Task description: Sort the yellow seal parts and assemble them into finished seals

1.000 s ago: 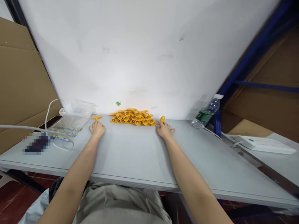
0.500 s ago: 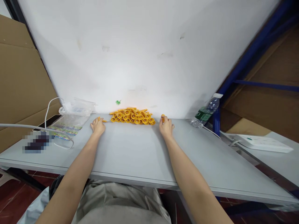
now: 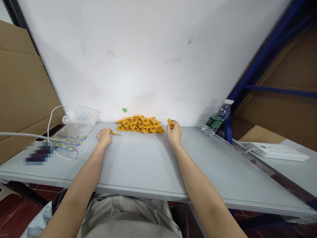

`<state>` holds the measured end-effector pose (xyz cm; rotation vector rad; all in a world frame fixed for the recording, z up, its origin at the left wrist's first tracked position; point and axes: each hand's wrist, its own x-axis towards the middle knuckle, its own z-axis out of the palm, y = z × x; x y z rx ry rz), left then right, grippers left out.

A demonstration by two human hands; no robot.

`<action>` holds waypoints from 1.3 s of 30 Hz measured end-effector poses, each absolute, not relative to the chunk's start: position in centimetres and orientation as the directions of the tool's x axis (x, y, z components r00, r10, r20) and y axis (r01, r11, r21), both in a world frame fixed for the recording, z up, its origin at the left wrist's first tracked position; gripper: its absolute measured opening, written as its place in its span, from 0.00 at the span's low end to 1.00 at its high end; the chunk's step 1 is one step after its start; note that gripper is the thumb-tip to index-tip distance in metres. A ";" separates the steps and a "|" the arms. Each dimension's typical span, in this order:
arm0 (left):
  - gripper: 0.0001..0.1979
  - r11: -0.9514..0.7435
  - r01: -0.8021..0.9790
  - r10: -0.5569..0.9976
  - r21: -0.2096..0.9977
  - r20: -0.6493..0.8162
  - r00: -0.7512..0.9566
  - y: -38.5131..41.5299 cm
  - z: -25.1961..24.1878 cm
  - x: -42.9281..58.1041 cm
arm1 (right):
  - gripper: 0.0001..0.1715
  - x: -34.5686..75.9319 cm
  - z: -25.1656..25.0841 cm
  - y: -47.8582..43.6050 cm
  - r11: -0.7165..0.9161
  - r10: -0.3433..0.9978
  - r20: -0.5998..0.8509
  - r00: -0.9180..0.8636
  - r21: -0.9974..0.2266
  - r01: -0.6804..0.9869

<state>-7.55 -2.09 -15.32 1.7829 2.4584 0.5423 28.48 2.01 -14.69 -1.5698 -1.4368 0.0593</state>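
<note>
My left hand (image 3: 105,136) is closed on a thin rod (image 3: 116,134) at the left of the table; it has an orange ribbed part and a grey twisted tip pointing right. My right hand (image 3: 174,133) holds a yellow funnel-shaped piece (image 3: 170,123) between thumb and fingers, just above the table near the wall. Between the hands lies a stacked pile of yellow funnel-shaped pieces (image 3: 140,125), most with their wide round mouths facing me. Part of the piece in my right hand is hidden by the fingers.
A plastic bottle (image 3: 217,118) leans at the right back. On the left are a phone (image 3: 51,131), clear plastic bags (image 3: 85,114) and a white cable (image 3: 71,145). A power strip (image 3: 277,150) sits beyond the blue frame. A white wall (image 3: 148,66) stands behind the grey table (image 3: 143,162).
My right hand has lifted slightly and turned, showing more of the yellow piece. The rod in my left hand has tilted, its tip shifting right and toward me.
</note>
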 end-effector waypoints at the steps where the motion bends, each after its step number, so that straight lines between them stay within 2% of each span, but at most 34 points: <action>1: 0.23 0.270 0.915 0.935 0.299 0.145 -0.324 -2.2 -15.1 -7.5 | 0.25 28.3 -14.5 2.0 0.208 0.774 0.554 0.308 -0.681 0.702; 4: 0.20 0.240 0.934 0.953 0.266 0.117 -0.279 -2.4 -14.7 -7.2 | 0.26 27.3 -13.7 1.8 0.329 0.752 0.583 0.309 -0.737 0.590; 7: 0.19 0.193 0.949 0.970 0.250 0.098 -0.223 -2.5 -14.5 -6.6 | 0.24 26.0 -12.7 1.4 0.435 0.767 0.595 0.238 -0.756 0.490; 12: 0.19 0.120 0.950 0.986 0.289 0.075 -0.148 -2.7 -14.6 -6.0 | 0.22 23.9 -11.6 0.3 0.544 0.825 0.566 -0.012 -0.787 0.290; 15: 0.18 0.113 0.944 0.988 0.309 0.066 -0.140 -2.8 -14.7 -5.9 | 0.20 23.2 -11.6 -0.1 0.541 0.839 0.502 -0.208 -0.812 0.221; 20: 0.18 0.102 0.899 0.988 0.425 0.063 -0.142 -2.7 -14.6 -5.9 | 0.18 22.9 -12.2 -0.4 0.497 0.837 0.339 -0.430 -0.800 0.337; 26: 0.16 0.071 0.861 0.985 0.504 0.100 -0.140 -2.6 -14.7 -5.8 | 0.19 22.5 -12.5 -0.5 0.450 0.849 0.261 -0.460 -0.812 0.371; 39: 0.17 -0.004 0.830 0.981 0.557 0.164 -0.105 -2.9 -14.4 -5.5 | 0.21 22.5 -12.9 -0.2 0.484 0.841 0.295 -0.453 -0.784 0.388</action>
